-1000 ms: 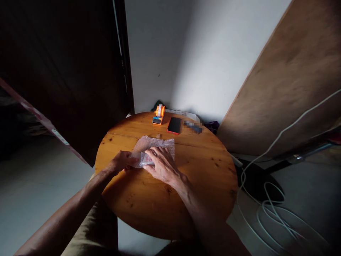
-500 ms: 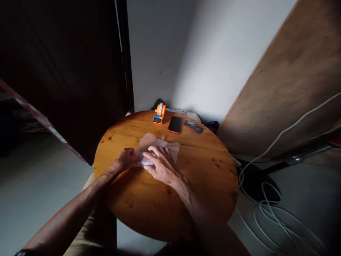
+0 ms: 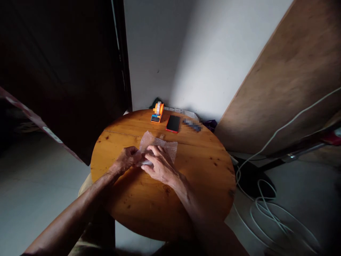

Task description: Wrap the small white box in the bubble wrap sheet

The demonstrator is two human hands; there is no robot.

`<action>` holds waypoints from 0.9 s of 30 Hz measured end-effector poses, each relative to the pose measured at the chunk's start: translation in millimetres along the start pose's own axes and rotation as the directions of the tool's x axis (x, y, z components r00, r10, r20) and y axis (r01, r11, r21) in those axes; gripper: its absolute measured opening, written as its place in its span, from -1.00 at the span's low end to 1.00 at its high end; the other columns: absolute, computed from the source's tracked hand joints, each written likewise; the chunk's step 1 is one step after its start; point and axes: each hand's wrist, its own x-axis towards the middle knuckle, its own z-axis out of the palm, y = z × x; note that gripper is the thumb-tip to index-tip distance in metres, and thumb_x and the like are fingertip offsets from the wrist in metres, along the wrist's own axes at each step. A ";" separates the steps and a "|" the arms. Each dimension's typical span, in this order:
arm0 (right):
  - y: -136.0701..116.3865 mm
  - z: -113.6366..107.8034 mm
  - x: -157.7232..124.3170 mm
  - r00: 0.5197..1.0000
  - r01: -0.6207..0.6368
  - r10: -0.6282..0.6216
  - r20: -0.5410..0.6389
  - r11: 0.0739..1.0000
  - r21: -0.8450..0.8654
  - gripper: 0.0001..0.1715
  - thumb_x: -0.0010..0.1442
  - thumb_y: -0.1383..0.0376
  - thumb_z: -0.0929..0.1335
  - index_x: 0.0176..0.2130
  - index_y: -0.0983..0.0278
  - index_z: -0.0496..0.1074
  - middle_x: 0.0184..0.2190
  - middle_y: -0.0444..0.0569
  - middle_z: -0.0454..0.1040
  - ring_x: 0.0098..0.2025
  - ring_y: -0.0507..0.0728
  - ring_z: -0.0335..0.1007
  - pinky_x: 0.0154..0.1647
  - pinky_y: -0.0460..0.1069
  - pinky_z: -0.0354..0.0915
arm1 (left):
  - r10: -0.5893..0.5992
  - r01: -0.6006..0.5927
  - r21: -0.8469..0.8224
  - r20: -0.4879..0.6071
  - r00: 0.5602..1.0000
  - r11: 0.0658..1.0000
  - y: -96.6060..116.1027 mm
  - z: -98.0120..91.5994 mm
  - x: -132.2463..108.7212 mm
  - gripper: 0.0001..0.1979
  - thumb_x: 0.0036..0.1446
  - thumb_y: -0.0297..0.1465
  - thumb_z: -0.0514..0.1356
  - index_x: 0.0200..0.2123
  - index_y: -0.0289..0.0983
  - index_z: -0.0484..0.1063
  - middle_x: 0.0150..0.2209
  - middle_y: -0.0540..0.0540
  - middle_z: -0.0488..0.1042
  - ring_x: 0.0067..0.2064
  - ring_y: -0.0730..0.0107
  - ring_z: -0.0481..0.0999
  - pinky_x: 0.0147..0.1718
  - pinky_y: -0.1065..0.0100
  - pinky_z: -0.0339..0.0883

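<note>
A sheet of clear bubble wrap (image 3: 145, 141) lies on the round wooden table (image 3: 202, 177), its near side folded over. The left end of the fold is pinched between the thumb and fingers of my left hand (image 3: 125, 160). Across the folded part rests my right hand (image 3: 163, 168), palm down, with its fingers apart and slightly bent. Whether anything lies inside the fold, I cannot tell, because my right hand covers most of it.
At the table's far side stand an orange tape dispenser (image 3: 157, 112), a red-edged phone (image 3: 173, 123) and a blurred dark object (image 3: 192, 124). A small tab of tape (image 3: 161, 136) sits beyond the wrap. White cable (image 3: 266, 206) lies coiled on the floor at right.
My left fingers have shifted slightly and now pinch the wrap's left end more visibly. My right hand stays spread over the fold. The whole view has moved a little.
</note>
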 end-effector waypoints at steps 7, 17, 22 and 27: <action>-1.5 4.0 3.1 0.998 -0.061 0.061 0.026 0.998 0.003 -0.59 0.11 0.29 0.41 -0.03 0.29 0.37 -0.15 0.03 0.50 -0.03 0.25 0.27 0.02 0.11 0.17 | 0.130 -0.059 0.372 -0.167 0.977 0.926 7.5 13.7 -5.0 -0.86 -0.03 -0.32 0.16 -0.52 -0.27 0.37 -0.56 0.05 0.32 -0.47 0.44 0.28 -0.49 0.42 0.07; 3.1 -5.4 1.0 0.966 -0.238 0.247 0.081 0.966 -0.104 -0.56 0.02 0.13 0.46 -0.15 0.31 0.42 -0.17 0.12 0.51 -0.06 0.30 0.31 -0.02 0.13 0.18 | 0.444 -0.285 0.689 -0.058 0.894 0.666 1.6 18.8 -15.3 -0.92 0.10 -0.49 0.17 -0.41 -0.25 0.44 -0.30 -0.12 0.50 -0.24 0.27 0.49 -0.27 0.33 0.30; 4.4 -8.8 1.8 0.971 -0.195 0.208 0.115 0.974 -0.115 -0.71 0.06 0.12 0.45 -0.30 0.27 0.46 -0.26 0.08 0.53 -0.09 0.27 0.34 -0.02 0.11 0.18 | 0.476 -0.307 0.715 -0.041 0.879 0.629 -0.3 21.6 -19.3 -0.89 0.16 -0.46 0.15 -0.42 -0.25 0.43 -0.31 -0.12 0.49 -0.26 0.28 0.49 -0.34 0.35 0.28; 5.1 -10.9 3.3 0.975 -0.173 0.179 0.131 0.983 -0.056 -0.84 0.03 0.26 0.44 -0.34 0.28 0.46 -0.29 0.06 0.54 -0.13 0.22 0.34 -0.07 0.07 0.20 | 0.470 -0.296 0.716 -0.051 0.881 0.632 -2.3 28.3 -25.7 -0.88 0.20 -0.47 0.11 -0.37 -0.27 0.43 -0.29 -0.12 0.49 -0.30 0.33 0.47 -0.37 0.38 0.25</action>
